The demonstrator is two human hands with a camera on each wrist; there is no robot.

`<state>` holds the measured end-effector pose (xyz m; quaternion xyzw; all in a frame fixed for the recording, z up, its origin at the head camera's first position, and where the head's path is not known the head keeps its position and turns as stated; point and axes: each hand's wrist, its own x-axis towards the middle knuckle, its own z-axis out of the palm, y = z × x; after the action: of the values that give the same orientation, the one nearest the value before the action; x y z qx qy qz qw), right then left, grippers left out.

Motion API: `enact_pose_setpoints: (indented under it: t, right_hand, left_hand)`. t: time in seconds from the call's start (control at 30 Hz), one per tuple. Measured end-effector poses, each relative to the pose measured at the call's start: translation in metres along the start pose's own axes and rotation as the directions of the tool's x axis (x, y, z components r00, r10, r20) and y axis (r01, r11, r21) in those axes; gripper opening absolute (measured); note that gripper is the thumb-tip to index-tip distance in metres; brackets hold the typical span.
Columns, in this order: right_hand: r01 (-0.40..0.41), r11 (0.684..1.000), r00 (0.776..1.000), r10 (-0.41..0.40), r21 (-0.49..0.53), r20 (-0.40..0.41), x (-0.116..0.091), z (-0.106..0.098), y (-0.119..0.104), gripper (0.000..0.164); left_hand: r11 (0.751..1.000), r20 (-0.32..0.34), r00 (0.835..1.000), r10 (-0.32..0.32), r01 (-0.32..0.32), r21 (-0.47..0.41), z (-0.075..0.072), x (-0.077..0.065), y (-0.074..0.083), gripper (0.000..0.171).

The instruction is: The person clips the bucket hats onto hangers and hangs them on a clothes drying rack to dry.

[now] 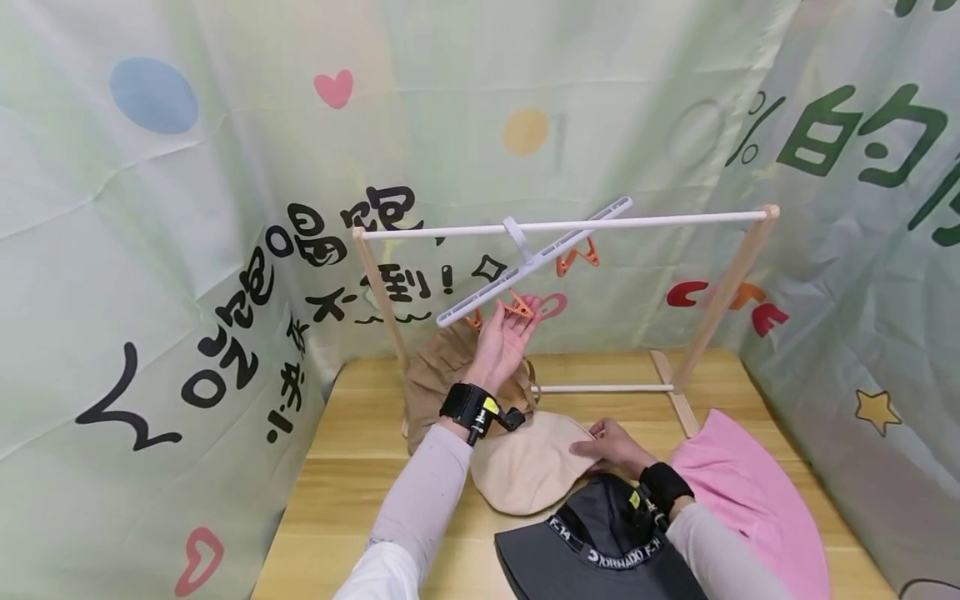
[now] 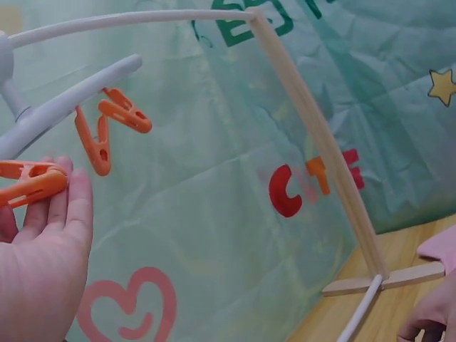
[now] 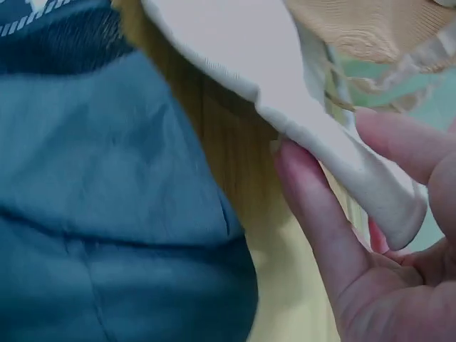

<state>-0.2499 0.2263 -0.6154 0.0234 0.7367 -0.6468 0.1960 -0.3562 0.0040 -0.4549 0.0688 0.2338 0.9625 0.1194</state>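
My left hand (image 1: pixel 504 342) is raised palm up beneath a pale lavender hanger (image 1: pixel 536 265) and holds an orange clip (image 1: pixel 519 307) at its fingertips. Another orange clip (image 2: pixel 107 132) hangs at the hanger's far end. My right hand (image 1: pixel 617 448) pinches the edge of a cream fabric hat (image 1: pixel 525 467) between thumb and fingers; the right wrist view shows the folded edge in that grip. Behind my left forearm is a brown hat (image 1: pixel 438 375), its upper edge right at a clip under the hanger's near end. Part of this hat is hidden by the arm.
The hanger hooks over the white rod of a wooden stand (image 1: pixel 727 283). A dark hat with lettering (image 1: pixel 607 542) lies in front of my right hand, and a pink hat (image 1: pixel 757 500) at the right. Printed cloth walls (image 1: pixel 450 125) surround the wooden table (image 1: pixel 315 517).
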Motion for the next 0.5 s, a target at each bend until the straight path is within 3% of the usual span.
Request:
enact_pose_setpoints:
  t: [0.13,0.2,0.37,0.5]
  right_hand:
    - [-0.018,0.968,0.999,0.024,0.252,-0.022,-0.003,0.008,0.012,0.069]
    - [-0.014,0.941,0.999,0.028,0.337,-0.036,-0.004,0.013,0.021,0.068]
    - [0.042,0.916,0.996,-0.005,0.399,-0.092,-0.007,0.026,0.035,0.039]
    - [0.112,0.900,0.989,-0.060,0.422,-0.135,-0.009,0.034,0.034,0.033]
  left_hand:
    - [1.000,-0.014,1.000,-0.006,0.006,-0.018,-0.004,-0.002,0.000,0.053]
    - [0.999,-0.015,1.000,-0.004,0.003,-0.042,-0.005,-0.003,0.000,0.051]
    - [0.992,0.005,1.000,-0.030,0.030,-0.119,-0.005,-0.002,0.002,0.045]
    - [0.981,0.038,0.997,-0.069,0.074,-0.177,-0.003,-0.002,0.004,0.043]
